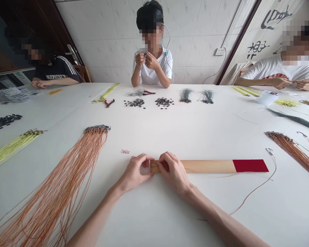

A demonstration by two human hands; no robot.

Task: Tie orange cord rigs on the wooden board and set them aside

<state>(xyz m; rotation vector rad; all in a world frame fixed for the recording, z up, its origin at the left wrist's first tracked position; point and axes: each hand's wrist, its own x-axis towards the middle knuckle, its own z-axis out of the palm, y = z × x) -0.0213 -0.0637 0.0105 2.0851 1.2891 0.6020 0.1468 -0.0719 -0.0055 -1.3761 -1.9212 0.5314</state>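
Observation:
A flat wooden strip (208,166) with a red end (250,165) lies crosswise in front of me. My left hand (137,170) grips its left end, the thumb on the near edge and the fingers on the far edge. Over that same end, my right hand (174,170) is closed in a pinch on a thin dark fish hook (153,164) lying against the wood; the fingertips partly hide it. A thin line (222,176) runs along the strip's near edge. Another fish hook (269,150), tied to a line (256,188), rests beyond the red end.
Orange lines with dark hooks (74,171) spread at my left; another orange bundle (293,151) lies right. Pliers (109,103), dark piles (164,102) and grey-green bundles (185,95) lie farther back. Three people sit around the table, including a person opposite (151,65).

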